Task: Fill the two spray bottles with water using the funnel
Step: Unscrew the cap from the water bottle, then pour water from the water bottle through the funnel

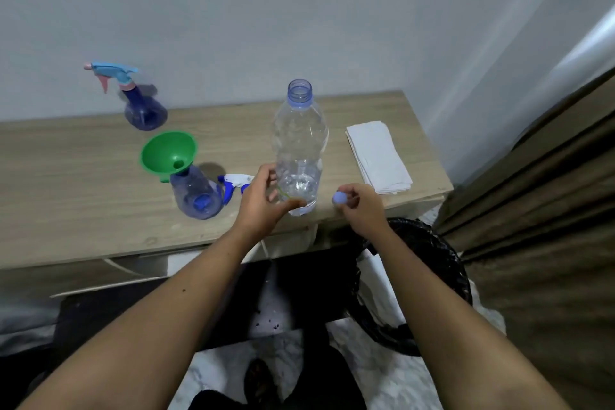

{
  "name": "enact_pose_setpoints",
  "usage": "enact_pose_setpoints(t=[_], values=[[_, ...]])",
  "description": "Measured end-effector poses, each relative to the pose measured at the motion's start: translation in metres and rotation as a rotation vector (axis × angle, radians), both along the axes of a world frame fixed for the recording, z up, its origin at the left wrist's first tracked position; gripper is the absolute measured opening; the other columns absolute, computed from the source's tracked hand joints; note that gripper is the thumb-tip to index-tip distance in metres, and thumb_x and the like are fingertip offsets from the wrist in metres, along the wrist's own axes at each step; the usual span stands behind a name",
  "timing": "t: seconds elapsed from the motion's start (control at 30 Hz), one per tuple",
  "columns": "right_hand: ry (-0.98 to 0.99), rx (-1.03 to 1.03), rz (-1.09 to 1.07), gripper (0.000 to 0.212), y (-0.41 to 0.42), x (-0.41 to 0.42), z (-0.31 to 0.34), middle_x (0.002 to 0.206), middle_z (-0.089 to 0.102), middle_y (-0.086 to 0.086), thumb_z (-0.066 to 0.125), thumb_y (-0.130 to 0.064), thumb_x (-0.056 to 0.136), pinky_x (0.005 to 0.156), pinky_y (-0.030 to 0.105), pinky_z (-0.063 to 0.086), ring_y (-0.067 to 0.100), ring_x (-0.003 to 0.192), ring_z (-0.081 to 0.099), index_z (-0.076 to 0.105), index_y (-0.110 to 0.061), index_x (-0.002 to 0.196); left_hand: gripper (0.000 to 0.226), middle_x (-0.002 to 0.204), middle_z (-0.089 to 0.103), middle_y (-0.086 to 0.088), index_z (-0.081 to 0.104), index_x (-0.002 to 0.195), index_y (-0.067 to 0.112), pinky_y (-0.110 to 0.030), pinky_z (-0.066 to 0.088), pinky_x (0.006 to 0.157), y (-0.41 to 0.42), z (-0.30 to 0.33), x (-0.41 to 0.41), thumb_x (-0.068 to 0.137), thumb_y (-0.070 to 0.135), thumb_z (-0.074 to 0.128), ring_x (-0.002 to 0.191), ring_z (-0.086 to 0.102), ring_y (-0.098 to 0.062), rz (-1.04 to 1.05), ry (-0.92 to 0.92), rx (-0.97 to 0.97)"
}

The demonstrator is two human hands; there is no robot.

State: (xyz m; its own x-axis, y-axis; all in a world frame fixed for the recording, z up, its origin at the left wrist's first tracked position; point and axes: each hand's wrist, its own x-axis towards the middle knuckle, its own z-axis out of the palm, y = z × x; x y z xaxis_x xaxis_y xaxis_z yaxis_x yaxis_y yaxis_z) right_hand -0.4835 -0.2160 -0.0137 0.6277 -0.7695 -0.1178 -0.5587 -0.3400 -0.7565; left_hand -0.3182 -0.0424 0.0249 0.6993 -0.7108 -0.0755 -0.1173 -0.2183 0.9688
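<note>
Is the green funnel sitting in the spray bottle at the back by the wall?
No, the green funnel sits in the neck of the nearer spray bottle, whose sprayer is off.

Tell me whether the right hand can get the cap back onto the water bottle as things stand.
Probably yes: the right hand pinches the cap beside the water bottle, whose open mouth stands unobstructed above.
</note>
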Motion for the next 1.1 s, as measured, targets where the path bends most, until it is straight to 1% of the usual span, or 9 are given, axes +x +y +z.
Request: enact_pose_setpoints(t=[0.07,0.17,0.23,0.37,0.6,0.73,0.8,0.93,1.1], values=[[0.015,0.001,-0.013,0.036,0.001,0.002,-0.012,0.114,0.07,0.015,0.08,-0.003,0.082,0.086,0.031,0.056,0.023,0.094,0.068,0.074,-0.009,0.117,0.069,0.119,0.067,0.009,0.056,0.119,0.036,-0.015,0.054,0.091,0.001,-0.002,-0.002,0.071,0.005,0.095,0.108,0.066,0.007,0.013,-0.013,-0.013],[0.008,-0.004,-0.031,0.038,0.002,0.004,-0.021,0.115,0.067,0.015,0.082,0.001,0.081,0.08,0.007,0.05,0.022,0.097,0.068,0.074,-0.006,0.118,0.07,0.124,0.069,0.002,0.057,0.119,0.038,-0.023,0.057,0.097,0.004,-0.003,-0.004,0.07,0.006,0.097,0.116,0.068,-0.007,0.023,-0.01,-0.034],[-0.003,-0.003,-0.04,0.04,0.002,0.004,-0.024,0.116,0.065,0.015,0.083,0.002,0.08,0.078,0.002,0.047,0.021,0.098,0.067,0.073,-0.005,0.119,0.07,0.123,0.069,0.005,0.057,0.119,0.038,-0.024,0.057,0.097,0.003,-0.003,-0.005,0.07,0.007,0.097,0.116,0.068,-0.006,0.025,-0.009,-0.032],[-0.017,0.0,-0.057,0.043,0.006,0.003,-0.022,0.118,0.064,0.014,0.084,0.0,0.079,0.088,0.023,0.054,0.022,0.1,0.068,0.071,-0.007,0.12,0.071,0.124,0.068,0.007,0.056,0.126,0.03,-0.02,0.056,0.095,0.002,-0.004,-0.006,0.072,0.005,0.095,0.114,0.067,-0.001,0.021,0.004,-0.037],[-0.051,-0.03,-0.094,0.051,0.017,-0.001,-0.005,0.122,0.058,0.012,0.086,-0.007,0.077,0.096,0.037,0.057,0.022,0.104,0.065,0.069,-0.012,0.125,0.087,0.132,0.063,0.009,0.051,0.143,0.014,-0.009,0.051,0.091,0.0,-0.002,-0.007,0.07,0.012,0.098,0.112,0.06,0.016,0.017,0.021,-0.024],[-0.167,-0.075,-0.071,0.053,0.031,0.001,0.028,0.123,0.056,0.01,0.079,0.0,0.082,0.092,0.006,0.046,-0.017,0.103,0.056,0.065,-0.008,0.132,0.093,0.139,0.061,0.007,0.048,0.147,0.016,-0.023,0.054,0.105,0.004,-0.003,-0.005,0.069,0.017,0.099,0.124,0.06,0.006,-0.01,0.03,-0.03],[-0.251,-0.089,-0.053,0.054,0.04,0.007,0.045,0.121,0.056,0.008,0.077,0.002,0.083,0.088,-0.001,0.04,-0.021,0.102,0.052,0.063,-0.005,0.135,0.101,0.146,0.057,0.004,0.046,0.149,0.018,-0.033,0.052,0.111,0.007,-0.004,-0.004,0.064,0.022,0.1,0.133,0.058,-0.004,-0.022,0.029,-0.033],[-0.39,0.012,-0.021,0.068,0.063,0.019,0.08,0.125,0.057,0.001,0.084,-0.011,0.081,0.097,0.011,0.045,0.011,0.113,0.056,0.055,-0.019,0.142,0.109,0.154,0.05,0.001,0.043,0.153,0.017,-0.042,0.048,0.117,0.018,-0.007,-0.001,0.062,0.022,0.103,0.142,0.052,-0.016,-0.009,0.03,-0.054],[-0.524,0.071,0.006,0.102,0.079,0.034,0.106,0.138,0.054,0.002,0.095,-0.027,0.073,0.107,0.032,0.051,0.016,0.127,0.058,0.033,-0.031,0.154,0.104,0.15,0.056,-0.004,0.047,0.15,0.019,-0.037,0.05,0.114,0.053,-0.004,0.002,0.063,0.021,0.102,0.135,0.058,-0.014,0.017,0.053,-0.078]])
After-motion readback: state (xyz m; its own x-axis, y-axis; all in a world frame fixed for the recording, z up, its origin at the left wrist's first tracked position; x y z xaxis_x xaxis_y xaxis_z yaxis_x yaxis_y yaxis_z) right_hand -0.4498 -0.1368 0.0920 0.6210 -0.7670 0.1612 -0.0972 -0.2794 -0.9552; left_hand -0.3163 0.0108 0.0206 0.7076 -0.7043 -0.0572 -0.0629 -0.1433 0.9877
